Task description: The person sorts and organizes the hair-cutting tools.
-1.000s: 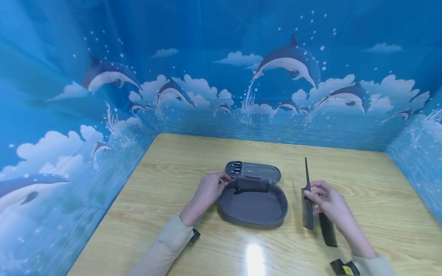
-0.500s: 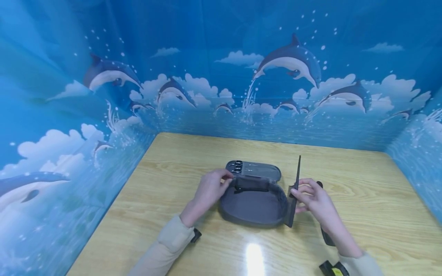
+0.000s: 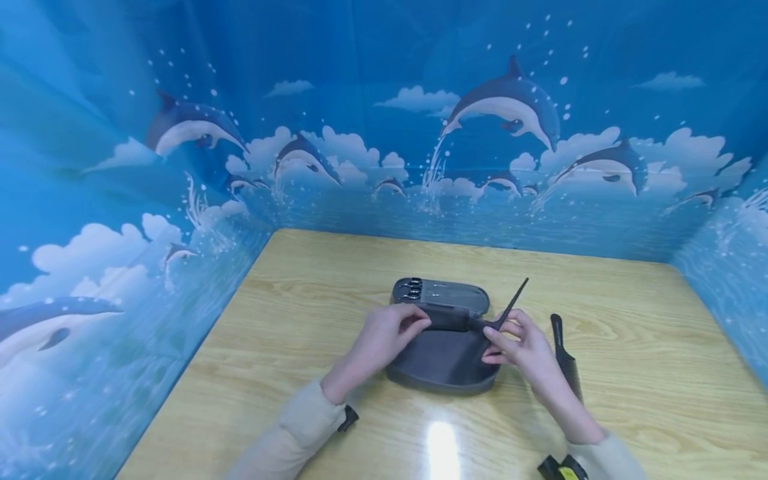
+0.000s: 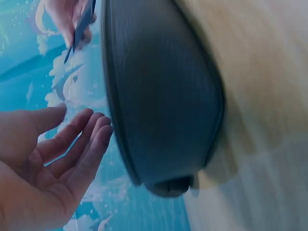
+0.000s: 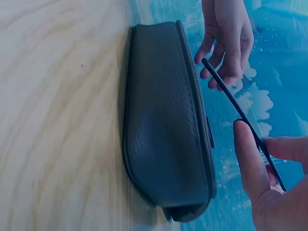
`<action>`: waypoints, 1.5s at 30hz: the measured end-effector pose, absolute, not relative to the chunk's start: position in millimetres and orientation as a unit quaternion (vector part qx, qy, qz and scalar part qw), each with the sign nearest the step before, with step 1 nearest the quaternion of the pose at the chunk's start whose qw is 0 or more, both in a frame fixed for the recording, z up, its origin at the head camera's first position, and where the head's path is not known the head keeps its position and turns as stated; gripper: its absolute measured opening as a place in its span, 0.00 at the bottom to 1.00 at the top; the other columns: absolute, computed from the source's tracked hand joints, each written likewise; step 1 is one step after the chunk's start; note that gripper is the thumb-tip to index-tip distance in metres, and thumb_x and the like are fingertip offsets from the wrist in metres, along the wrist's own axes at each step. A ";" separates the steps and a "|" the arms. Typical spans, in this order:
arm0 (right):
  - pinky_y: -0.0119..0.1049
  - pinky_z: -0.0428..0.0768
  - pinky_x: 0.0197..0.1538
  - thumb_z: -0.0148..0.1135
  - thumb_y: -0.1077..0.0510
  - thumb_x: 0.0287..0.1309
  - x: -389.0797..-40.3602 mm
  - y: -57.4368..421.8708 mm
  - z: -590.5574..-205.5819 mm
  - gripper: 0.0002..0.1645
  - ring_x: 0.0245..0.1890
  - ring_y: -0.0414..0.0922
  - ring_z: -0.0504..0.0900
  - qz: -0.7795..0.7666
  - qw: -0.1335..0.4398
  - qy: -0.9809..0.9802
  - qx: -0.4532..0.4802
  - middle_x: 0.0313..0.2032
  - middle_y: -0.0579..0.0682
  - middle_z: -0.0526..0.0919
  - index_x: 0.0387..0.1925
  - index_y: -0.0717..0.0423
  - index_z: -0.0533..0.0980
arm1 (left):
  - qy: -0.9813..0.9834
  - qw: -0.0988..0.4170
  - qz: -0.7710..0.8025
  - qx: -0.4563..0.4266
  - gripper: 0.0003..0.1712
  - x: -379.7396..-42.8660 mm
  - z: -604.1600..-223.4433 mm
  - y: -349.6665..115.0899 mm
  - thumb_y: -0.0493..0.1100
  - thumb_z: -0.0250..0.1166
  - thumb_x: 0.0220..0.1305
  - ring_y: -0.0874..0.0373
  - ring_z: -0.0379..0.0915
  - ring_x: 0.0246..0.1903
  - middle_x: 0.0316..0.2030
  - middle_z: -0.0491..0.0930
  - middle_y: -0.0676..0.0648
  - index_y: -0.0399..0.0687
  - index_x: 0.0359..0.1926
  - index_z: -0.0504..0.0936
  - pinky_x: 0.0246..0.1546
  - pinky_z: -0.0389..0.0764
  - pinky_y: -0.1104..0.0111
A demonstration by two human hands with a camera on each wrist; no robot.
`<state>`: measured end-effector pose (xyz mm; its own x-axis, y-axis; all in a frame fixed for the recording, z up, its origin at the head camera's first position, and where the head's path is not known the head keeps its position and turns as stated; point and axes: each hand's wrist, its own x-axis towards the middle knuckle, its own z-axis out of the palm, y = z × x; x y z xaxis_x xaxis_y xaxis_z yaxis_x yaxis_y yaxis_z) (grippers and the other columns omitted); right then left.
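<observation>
A grey case (image 3: 445, 360) lies opened out on the table, its lid (image 3: 459, 297) folded back behind it. Above the right part of the case, my right hand (image 3: 519, 350) pinches a black tail comb (image 3: 513, 300) between thumb and fingers. The comb's thin tail points up to the right; in the right wrist view the comb (image 5: 233, 103) is seen edge-on, above the rim. My left hand (image 3: 384, 337) hovers over the case's left side with bent, parted fingers. In the left wrist view nothing lies between that hand's (image 4: 53, 159) thumb and fingers.
Several scissors-like tools with ring handles (image 3: 412, 291) sit at the left of the lid. A second black comb with a handle (image 3: 565, 363) lies on the wooden table (image 3: 288, 293), right of the right hand. Blue dolphin-printed sheets (image 3: 360, 207) stand around the table.
My right hand has carried the tail comb leftward from beside the case to above it, tilting it. My left hand has left the back left rim and shifted right over the case.
</observation>
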<state>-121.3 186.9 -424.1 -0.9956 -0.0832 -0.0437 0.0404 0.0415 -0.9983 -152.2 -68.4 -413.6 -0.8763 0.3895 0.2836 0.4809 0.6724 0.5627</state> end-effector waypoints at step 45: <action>0.39 0.88 0.42 0.56 0.55 0.75 -125.3 181.6 -424.2 0.19 0.35 0.42 0.89 -0.728 -0.036 0.685 -0.020 0.38 0.46 0.89 0.53 0.68 0.68 | -0.856 -0.065 -0.476 -0.189 0.12 -163.4 -409.2 -82.9 0.43 0.62 0.74 0.53 0.85 0.29 0.33 0.86 0.43 0.49 0.53 0.85 0.33 0.88 0.61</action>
<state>-125.3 181.6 -424.2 -0.9966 0.0246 0.0788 -0.0802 -0.0599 -0.9950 -163.4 -82.9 -409.2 -0.9199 0.3861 0.0689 0.2622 0.4748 0.8401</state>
